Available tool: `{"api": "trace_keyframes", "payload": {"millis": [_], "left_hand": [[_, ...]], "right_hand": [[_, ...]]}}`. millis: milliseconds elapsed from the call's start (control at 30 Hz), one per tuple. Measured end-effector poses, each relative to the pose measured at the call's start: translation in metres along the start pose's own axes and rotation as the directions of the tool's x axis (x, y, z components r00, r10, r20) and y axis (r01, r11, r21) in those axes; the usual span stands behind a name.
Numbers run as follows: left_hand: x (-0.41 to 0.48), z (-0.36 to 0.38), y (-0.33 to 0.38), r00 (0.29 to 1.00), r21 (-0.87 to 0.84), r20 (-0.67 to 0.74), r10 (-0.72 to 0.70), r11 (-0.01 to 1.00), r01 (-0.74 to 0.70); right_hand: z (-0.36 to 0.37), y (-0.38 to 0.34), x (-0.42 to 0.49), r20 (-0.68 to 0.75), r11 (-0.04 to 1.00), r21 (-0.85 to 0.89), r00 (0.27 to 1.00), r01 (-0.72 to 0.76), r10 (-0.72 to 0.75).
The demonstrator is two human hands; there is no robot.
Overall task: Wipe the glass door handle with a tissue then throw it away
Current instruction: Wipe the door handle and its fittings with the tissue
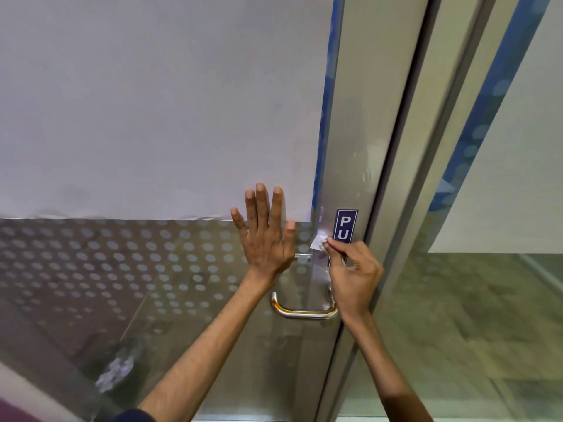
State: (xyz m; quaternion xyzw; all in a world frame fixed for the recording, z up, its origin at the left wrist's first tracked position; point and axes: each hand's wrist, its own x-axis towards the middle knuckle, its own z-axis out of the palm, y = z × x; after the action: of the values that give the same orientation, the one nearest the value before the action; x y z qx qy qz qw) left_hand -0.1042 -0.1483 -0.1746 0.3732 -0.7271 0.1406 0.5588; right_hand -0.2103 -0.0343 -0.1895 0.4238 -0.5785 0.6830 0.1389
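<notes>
- Head view, looking at a glass door (170, 300): two bare hands up, one on each side of the handle.
- Left hand (265, 236) is pressed flat on the glass, its fingers (260, 202) spread wide and straight, holding nothing.
- Right hand (353, 278) has its fingers (333, 246) pinched narrow on one small white tissue (318, 242), and the tissue sits against the metal door frame (344, 166), just left of the sign.
- One blue sign (345, 226) on that frame, white letters "P" and "U" showing; the rest is hidden behind the right hand.
- One metal door handle (300, 312), a curved bar, below both hands; its right end passes behind the right wrist. The tissue is above it, not touching the bar that shows.
- Surface: the top half of the glass is covered by a plain white sheet (152, 102), the lower half carries rows of pale frosted dots (131, 245).
- A blue strip (327, 117) runs down the edge between sheet and frame.
- Right of the frame, one more glass panel (493, 315) with its own white sheet up high, and a tiled floor seen through it.
</notes>
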Motion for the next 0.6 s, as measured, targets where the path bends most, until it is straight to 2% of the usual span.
{"api": "trace_keyframes", "payload": {"millis": [200, 400, 600], "left_hand": [[0.001, 0.0, -0.001, 1.0, -0.013, -0.012, 0.011, 1.0, -0.011], [0.002, 0.0, -0.001, 1.0, 0.004, -0.003, 0.01, 1.0, -0.01], [0.002, 0.0, 0.0, 1.0, 0.013, 0.001, 0.008, 1.0, -0.008]], "right_hand": [[-0.001, 0.01, -0.01, 0.088, 0.99, -0.11, 0.993, 0.091, -0.082], [-0.011, 0.025, -0.024, 0.313, 0.919, -0.273, 0.93, 0.283, -0.193], [-0.011, 0.016, -0.008, 0.337, 0.883, -0.266, 0.895, 0.387, -0.291]]}}
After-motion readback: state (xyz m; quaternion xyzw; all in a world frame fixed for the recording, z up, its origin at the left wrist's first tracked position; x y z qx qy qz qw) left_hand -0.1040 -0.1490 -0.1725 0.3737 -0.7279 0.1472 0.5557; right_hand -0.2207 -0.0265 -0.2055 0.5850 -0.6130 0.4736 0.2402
